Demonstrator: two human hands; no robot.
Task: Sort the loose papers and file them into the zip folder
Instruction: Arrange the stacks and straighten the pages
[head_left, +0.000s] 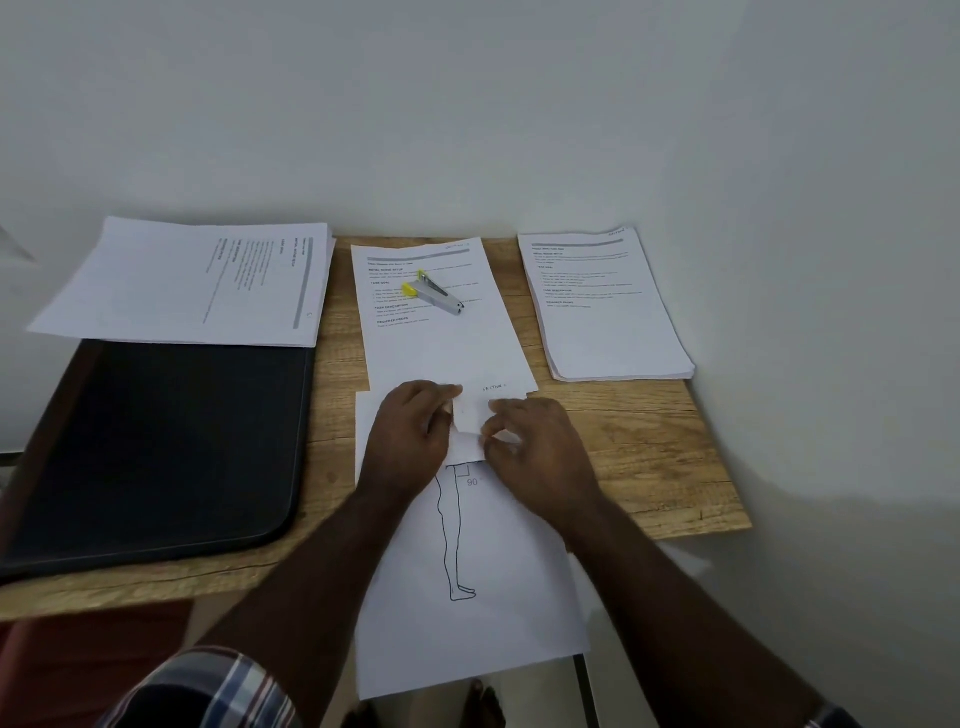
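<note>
A sheet with a line drawing of a leg (467, 597) lies at the table's front edge and hangs over it. On its upper part sits a small white slip of paper (467, 428). My left hand (410, 441) pinches the slip's left side and my right hand (535, 447) pinches its right side. Behind them lies a printed sheet (441, 338) with a yellow and grey stapler (434, 299) on it. A black zip folder (156, 447) lies shut at the left, with a stack of papers (192, 286) over its far end. Another paper stack (608, 312) sits at the right.
The wooden table (649, 452) stands against white walls at the back and right. Its front edge runs just below my hands. A dark floor shows beneath the overhanging sheet.
</note>
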